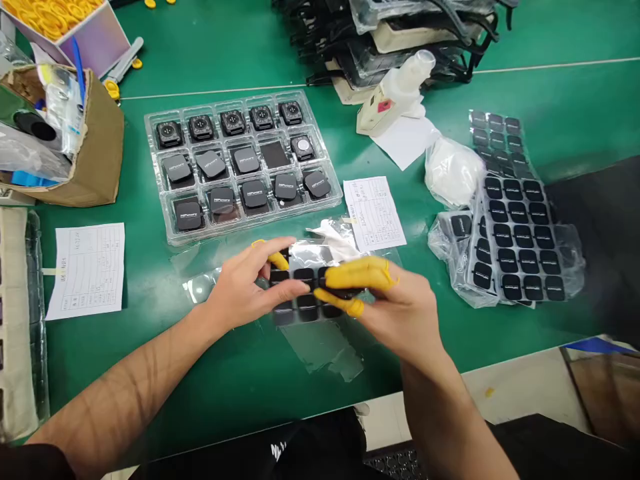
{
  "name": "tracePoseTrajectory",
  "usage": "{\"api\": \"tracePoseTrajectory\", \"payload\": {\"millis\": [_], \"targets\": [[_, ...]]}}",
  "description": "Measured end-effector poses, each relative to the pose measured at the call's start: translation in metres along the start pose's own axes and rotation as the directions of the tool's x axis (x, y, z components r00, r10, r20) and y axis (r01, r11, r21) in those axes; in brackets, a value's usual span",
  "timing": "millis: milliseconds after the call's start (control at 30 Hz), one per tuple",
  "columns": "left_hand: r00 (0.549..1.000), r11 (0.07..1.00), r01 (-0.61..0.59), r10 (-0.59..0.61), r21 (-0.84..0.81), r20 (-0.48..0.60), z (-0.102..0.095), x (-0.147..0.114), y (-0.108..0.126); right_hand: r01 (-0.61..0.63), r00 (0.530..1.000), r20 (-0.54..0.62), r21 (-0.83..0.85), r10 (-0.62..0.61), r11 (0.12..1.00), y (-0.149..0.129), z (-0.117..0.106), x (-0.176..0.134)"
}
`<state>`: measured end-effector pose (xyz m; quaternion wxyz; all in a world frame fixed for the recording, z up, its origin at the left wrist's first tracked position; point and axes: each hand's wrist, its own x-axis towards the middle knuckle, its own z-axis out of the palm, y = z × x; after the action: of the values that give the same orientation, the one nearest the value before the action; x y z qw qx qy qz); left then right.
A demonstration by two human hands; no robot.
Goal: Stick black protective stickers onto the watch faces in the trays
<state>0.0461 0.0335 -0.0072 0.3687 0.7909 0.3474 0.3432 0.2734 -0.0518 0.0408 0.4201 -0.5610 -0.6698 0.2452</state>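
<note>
My left hand [250,283] grips the left side of a sheet of black square stickers [306,301], its thumb lying over the sheet and a yellow finger cot on one finger. Over the sheet's right side, my right hand [395,303], with yellow finger cots, pinches a small dark piece [344,291]; the fingers cover most of it. Behind the hands lies a clear plastic tray [173,235] of several smartwatches. Its back row holds watches [233,123] with sensor sides up, while black square covers [255,194] with white lettering lie in many front compartments.
More sticker sheets [523,237] lie on plastic bags at right, near a white bundle [454,172]. A clear bottle [397,90] stands before stacked black trays [400,40]. Paper slips [375,213], a cardboard box [103,147] and a box of yellow finger cots [95,40] are around.
</note>
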Motion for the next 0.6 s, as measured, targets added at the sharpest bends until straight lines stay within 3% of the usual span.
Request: {"api": "tracePoseTrajectory", "payload": {"millis": [100, 167, 233, 433, 500, 600], "targets": [[0.986, 0.971, 0.155, -0.141, -0.18, 0.09, -0.003, 0.001, 0.0, -0.059, 0.994, -0.078, 0.159, 0.072, 0.986, 0.003, 0.021, 0.035], [0.967, 0.948, 0.252, -0.241, -0.193, 0.076, -0.003, 0.002, 0.0, -0.193, 0.966, -0.095, 0.346, 0.239, 0.918, 0.007, 0.039, 0.046], [0.955, 0.939, 0.296, -0.293, -0.174, 0.044, -0.002, 0.003, 0.0, -0.322, 0.909, -0.08, 0.49, 0.41, 0.81, 0.011, 0.056, 0.046], [0.987, 0.99, 0.14, -0.141, -0.014, -0.072, 0.002, 0.004, 0.0, -0.527, 0.757, 0.085, 0.666, 0.648, 0.528, 0.009, 0.074, 0.028], [0.99, 0.994, 0.103, -0.1, 0.029, -0.098, 0.002, 0.004, 0.0, -0.564, 0.729, 0.114, 0.66, 0.675, 0.497, 0.007, 0.071, 0.028], [0.991, 0.994, 0.086, -0.078, 0.064, -0.109, 0.002, 0.004, 0.001, -0.58, 0.739, 0.143, 0.631, 0.658, 0.515, 0.006, 0.069, 0.031]]}}
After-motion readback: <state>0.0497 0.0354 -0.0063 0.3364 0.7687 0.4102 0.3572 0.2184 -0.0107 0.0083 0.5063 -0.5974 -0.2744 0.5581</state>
